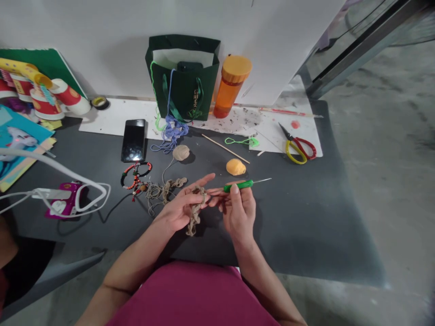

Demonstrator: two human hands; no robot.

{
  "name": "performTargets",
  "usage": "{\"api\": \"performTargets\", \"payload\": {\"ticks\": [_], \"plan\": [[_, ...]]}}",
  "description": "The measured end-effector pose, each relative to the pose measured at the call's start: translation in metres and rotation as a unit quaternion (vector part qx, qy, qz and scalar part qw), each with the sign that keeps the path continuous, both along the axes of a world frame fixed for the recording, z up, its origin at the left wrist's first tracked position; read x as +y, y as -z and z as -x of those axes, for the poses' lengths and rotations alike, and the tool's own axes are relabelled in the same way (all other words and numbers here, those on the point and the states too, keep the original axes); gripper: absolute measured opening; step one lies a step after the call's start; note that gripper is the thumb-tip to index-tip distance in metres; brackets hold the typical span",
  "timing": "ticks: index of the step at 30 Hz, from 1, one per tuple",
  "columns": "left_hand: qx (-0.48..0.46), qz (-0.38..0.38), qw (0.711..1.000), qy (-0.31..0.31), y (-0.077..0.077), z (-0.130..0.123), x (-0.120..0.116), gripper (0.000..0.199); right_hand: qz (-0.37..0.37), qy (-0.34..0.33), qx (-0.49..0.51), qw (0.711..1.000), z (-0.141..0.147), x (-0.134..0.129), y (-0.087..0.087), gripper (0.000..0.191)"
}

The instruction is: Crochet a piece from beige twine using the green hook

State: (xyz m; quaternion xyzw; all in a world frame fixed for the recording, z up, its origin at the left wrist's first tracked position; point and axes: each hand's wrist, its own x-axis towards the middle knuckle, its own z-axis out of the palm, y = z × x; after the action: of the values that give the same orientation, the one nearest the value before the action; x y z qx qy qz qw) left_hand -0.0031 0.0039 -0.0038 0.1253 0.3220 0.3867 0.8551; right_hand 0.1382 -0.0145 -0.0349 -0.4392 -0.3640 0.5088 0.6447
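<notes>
Between the thumb and fingers of my left hand (183, 206) hangs a strip of beige crochet work (194, 219), its lower end dangling over the table. My right hand (240, 210) grips a crochet hook (243, 184) by its green handle, the thin metal tip pointing right, away from the strip. The fingertips of both hands nearly meet; whether they touch is unclear. Left of my left hand, loose beige yarn (154, 192) lies tangled, and a strand runs to a small beige yarn ball (181, 153). A yellow lump-shaped object (235, 167) sits just beyond my right hand.
At the back stand a dark green paper bag (183, 90) and an orange bottle (231, 90). Scissors (299, 149) lie right, near a thin stick (226, 148). A phone (133, 140), beaded bracelets (134, 174) and blue yarn (173, 131) lie left of centre. White cables (91, 181) cross the left side.
</notes>
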Motion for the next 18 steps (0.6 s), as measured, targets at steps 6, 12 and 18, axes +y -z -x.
{"api": "performTargets", "payload": {"ticks": [6,12,18], "plan": [[-0.009,0.007,1.0,0.022,-0.0028,-0.0014,0.0007,0.057,0.085,-0.02,0.043,0.995,0.0002,-0.0014,-0.0042,0.027],[0.025,-0.018,1.0,0.002,-0.0018,0.0006,-0.0006,0.06,0.042,0.02,-0.004,0.999,-0.0004,-0.006,-0.0031,0.025],[-0.022,0.012,0.999,0.034,-0.0012,0.0023,0.0008,0.06,0.08,-0.027,0.05,0.995,-0.0038,-0.0026,-0.0018,0.025]]}}
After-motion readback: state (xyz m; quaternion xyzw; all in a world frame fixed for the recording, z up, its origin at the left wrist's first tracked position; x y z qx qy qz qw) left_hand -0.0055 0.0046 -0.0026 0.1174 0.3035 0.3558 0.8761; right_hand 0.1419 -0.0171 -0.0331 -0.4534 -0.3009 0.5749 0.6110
